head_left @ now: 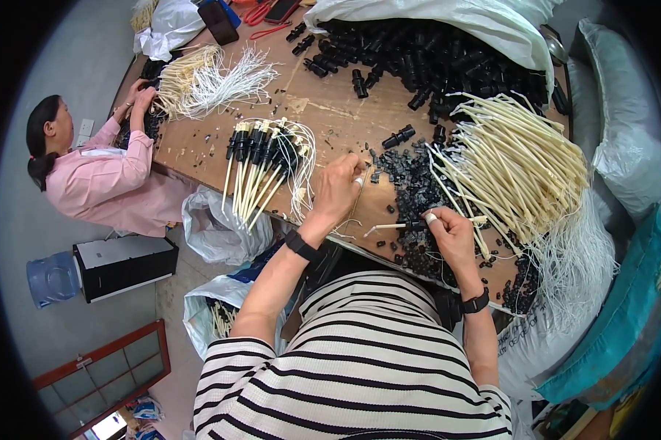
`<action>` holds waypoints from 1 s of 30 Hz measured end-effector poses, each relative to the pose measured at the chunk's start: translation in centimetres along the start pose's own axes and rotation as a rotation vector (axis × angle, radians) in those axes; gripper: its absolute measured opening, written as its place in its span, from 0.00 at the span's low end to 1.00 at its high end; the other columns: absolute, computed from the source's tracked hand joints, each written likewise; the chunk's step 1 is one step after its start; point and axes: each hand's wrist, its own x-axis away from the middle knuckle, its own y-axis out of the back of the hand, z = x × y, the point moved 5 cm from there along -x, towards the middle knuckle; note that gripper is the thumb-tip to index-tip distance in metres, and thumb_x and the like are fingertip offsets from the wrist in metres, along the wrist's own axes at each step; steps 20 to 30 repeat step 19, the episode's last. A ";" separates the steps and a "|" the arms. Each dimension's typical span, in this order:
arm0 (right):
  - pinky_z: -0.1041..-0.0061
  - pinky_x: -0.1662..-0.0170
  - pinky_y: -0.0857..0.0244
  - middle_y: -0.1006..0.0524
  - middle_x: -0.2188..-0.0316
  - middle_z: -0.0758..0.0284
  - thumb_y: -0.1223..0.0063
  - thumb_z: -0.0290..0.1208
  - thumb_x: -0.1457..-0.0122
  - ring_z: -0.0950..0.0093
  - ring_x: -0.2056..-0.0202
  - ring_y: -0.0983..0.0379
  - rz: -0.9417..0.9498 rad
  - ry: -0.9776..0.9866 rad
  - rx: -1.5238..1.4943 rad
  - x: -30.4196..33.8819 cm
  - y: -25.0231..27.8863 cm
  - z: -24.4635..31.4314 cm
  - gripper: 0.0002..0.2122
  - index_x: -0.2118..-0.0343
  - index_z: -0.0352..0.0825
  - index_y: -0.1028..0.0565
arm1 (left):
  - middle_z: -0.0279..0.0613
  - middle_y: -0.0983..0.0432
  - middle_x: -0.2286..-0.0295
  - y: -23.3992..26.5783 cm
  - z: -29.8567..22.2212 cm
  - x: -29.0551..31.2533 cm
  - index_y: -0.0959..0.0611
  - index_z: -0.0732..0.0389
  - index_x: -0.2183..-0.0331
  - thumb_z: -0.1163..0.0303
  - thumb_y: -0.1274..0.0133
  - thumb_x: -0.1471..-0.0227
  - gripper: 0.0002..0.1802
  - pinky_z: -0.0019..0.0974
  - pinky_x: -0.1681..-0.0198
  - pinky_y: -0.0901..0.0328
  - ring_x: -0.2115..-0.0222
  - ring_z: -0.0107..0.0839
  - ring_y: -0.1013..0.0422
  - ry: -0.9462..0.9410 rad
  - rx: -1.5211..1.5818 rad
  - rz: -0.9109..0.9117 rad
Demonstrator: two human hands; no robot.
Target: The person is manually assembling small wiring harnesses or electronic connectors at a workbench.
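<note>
My left hand is over the table with its fingers pinched, beside scattered small black plastic pieces; what it pinches, if anything, is too small to make out. My right hand is closed on a thin cream rod with a black part beside the fingertips. Pale covers are on a digit of each hand. Right of my hands lies a large bundle of cream rods with long white strings. To the left, a cluster of rods with black fittings lies at the table's edge.
Black ribbed connectors are heaped at the back under a white sack. Another person works at the left, near more stringed rods. Stuffed sacks crowd the right side. Open bags stand below the table's left edge.
</note>
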 end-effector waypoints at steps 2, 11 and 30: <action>0.85 0.79 0.56 0.40 0.87 0.82 0.50 0.26 0.40 0.91 0.82 0.49 0.015 -0.004 -0.012 -0.1 -0.3 0.1 0.06 0.69 0.30 0.22 | 0.44 0.26 0.76 0.4 -1.1 -0.6 0.20 0.63 0.68 0.82 0.46 0.60 0.11 0.36 0.71 0.35 0.74 0.33 0.28 -0.113 -0.198 -0.134; 0.84 0.79 0.56 0.40 0.87 0.82 0.48 0.25 0.43 0.90 0.82 0.49 -0.053 -0.060 -0.101 -0.5 0.5 -0.8 0.05 0.70 0.29 0.22 | 0.36 0.23 0.74 -2.0 -0.9 -2.5 0.17 0.63 0.71 0.82 0.47 0.56 0.08 0.27 0.74 0.34 0.76 0.21 0.28 0.175 0.431 0.194; 0.87 0.78 0.53 0.34 0.83 0.81 0.47 0.26 0.40 0.91 0.81 0.45 0.024 -0.119 -0.217 -2.0 -1.1 -1.2 0.05 0.71 0.32 0.22 | 0.35 0.23 0.74 -4.0 -8.4 1.6 0.19 0.61 0.73 0.82 0.50 0.61 0.09 0.33 0.61 0.34 0.67 0.33 0.28 -0.113 0.463 0.021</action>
